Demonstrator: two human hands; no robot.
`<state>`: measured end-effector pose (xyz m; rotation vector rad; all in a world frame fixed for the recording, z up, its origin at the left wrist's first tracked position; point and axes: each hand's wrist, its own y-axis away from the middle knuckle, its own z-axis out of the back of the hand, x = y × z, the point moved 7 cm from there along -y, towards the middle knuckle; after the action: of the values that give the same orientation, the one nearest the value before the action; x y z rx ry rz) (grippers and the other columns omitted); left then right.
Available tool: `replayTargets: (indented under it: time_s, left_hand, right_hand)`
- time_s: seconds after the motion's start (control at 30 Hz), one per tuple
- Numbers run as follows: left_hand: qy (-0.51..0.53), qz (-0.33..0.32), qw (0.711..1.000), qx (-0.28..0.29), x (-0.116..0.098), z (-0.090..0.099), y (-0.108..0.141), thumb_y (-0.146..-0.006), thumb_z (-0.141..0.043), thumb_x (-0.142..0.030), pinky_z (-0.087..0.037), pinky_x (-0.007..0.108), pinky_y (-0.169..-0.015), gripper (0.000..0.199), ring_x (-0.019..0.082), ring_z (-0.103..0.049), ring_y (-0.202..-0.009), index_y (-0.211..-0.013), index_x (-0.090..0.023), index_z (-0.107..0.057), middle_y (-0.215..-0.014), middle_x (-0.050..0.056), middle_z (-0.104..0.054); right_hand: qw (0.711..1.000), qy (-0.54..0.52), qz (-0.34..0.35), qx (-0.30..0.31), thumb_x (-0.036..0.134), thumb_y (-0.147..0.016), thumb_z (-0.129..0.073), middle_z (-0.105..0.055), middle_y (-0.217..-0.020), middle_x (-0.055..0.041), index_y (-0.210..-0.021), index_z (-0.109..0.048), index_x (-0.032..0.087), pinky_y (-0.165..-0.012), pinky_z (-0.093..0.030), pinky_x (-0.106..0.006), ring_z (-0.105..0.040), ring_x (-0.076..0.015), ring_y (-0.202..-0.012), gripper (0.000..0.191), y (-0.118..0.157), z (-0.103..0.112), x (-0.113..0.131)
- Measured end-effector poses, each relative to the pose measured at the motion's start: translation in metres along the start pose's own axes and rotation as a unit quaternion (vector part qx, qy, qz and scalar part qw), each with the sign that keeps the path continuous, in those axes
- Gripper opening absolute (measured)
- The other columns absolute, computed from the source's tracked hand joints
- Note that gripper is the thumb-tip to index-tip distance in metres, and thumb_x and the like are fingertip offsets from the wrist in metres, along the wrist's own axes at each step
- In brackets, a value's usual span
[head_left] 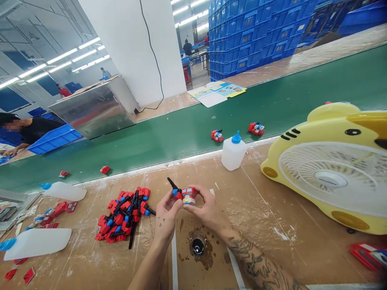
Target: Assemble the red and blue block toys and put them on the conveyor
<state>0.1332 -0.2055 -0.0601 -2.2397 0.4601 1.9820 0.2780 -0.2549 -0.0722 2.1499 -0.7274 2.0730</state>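
Observation:
Near the middle of the head view, my left hand (167,213) pinches a small red and blue piece with a black rod (177,193) that points up and left. My right hand (208,207) holds a red, white and blue toy block (189,195) between thumb and fingers. The two parts meet or nearly meet; the fingers partly hide the join. Left of my hands lies a pile of red and blue pieces with black rods (121,217). Below my hands a small dark cup of shiny liquid (198,247) sits on the stained bench (254,205).
Behind the bench runs a green belt (181,129) carrying several toy parts. A white bottle with a blue tip (234,153) stands ahead; two more bottles lie at left. A yellow fan (329,169) fills the right side. A person in black (42,129) works at far left.

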Motion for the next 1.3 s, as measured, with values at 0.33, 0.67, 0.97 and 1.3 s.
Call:
replayTargets:
  time_s: [0.33, 0.67, 0.97, 1.3]
  left_hand:
    - [-0.397, -0.111, 0.909, 0.052, -0.02, -0.057, -0.087, -0.078, -0.069, -0.037, -0.051, 0.026, -0.084, 0.054, 0.017, -0.065, -0.093, -0.124, -0.018, -0.047, -0.104, 0.004, -0.066]
    - [-0.665, 0.032, 0.733, 0.138, -0.051, -0.067, -0.296, -0.092, -0.064, -0.033, -0.055, 0.041, -0.084, 0.029, 0.021, -0.064, -0.099, -0.114, -0.015, -0.062, -0.114, 0.008, -0.064]
    - [-0.675, -0.014, 0.718, 0.173, -0.043, -0.051, -0.287, -0.093, -0.06, -0.045, -0.051, 0.047, -0.094, 0.054, 0.026, -0.061, -0.112, -0.137, -0.018, -0.048, -0.132, 0.013, -0.057]
    - [-0.753, -0.024, 0.618, 0.224, -0.049, 0.126, -0.144, -0.073, -0.069, -0.054, -0.055, 0.041, -0.075, 0.042, 0.035, -0.071, -0.087, -0.09, -0.016, -0.075, -0.089, 0.017, -0.074]
  right_hand:
    - [0.957, 0.256, 0.13, -0.051, 0.029, -0.084, -0.073, -0.052, -0.132, -0.0153, -0.146, -0.035, 0.025, -0.102, -0.045, -0.053, -0.05, -0.0344, -0.122, 0.073, -0.006, 0.008, 0.009]
    - [0.946, 0.312, 0.087, 0.017, 0.035, -0.087, -0.069, -0.061, -0.105, -0.0095, -0.116, -0.054, 0.021, -0.087, -0.05, -0.046, -0.059, -0.0302, -0.099, 0.035, -0.016, 0.01, -0.008]
    - [0.94, 0.329, 0.079, 0.044, 0.042, -0.092, -0.064, -0.063, -0.092, -0.0045, -0.103, -0.059, 0.024, -0.076, -0.049, -0.038, -0.06, -0.0259, -0.086, 0.022, -0.011, 0.014, -0.023]
    - [0.94, 0.308, 0.121, 0.086, 0.041, -0.094, -0.056, -0.066, -0.088, -0.004, -0.09, -0.062, 0.022, -0.077, -0.048, -0.034, -0.063, -0.0235, -0.084, 0.02, -0.067, -0.047, 0.003]
